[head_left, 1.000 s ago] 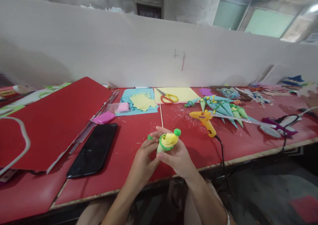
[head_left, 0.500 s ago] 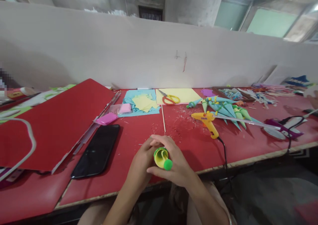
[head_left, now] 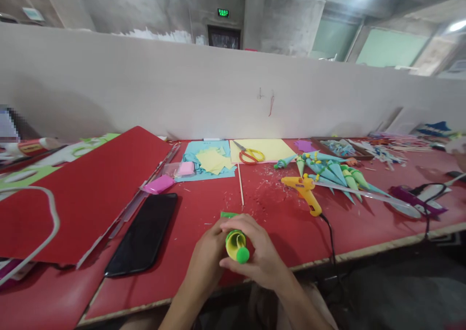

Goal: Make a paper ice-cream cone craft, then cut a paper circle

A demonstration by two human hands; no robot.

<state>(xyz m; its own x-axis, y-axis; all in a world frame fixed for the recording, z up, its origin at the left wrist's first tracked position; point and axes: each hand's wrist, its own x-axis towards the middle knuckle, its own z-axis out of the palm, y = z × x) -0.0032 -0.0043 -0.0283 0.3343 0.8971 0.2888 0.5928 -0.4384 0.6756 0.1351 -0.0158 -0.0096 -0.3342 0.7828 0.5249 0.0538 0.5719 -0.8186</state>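
Observation:
Close to the table's front edge, both hands are wrapped round a small yellow paper cone (head_left: 231, 245) with a green rim; its open end faces me. A round green piece (head_left: 242, 255) sits at the mouth on the near side. My right hand (head_left: 262, 250) curls over the cone, thumb below and fingers across the top. My left hand (head_left: 208, 250) closes on it from the left, its fingertips partly hidden. A flat green strip (head_left: 228, 215) shows just beyond the fingers. Ahead lies a thin white stick (head_left: 241, 184).
A yellow glue gun (head_left: 304, 191) lies right of my hands, before a pile of blue and green paper cones (head_left: 333, 170). Scissors (head_left: 251, 155) rest on yellow paper. To the left are a black phone (head_left: 143, 235), pink clay packs (head_left: 159, 184) and a red board (head_left: 91, 194).
The view has tilted up, so everything sits lower in the picture. The green strip beyond my fingers shows more now. Both hands stay round the cone, which has turned slightly.

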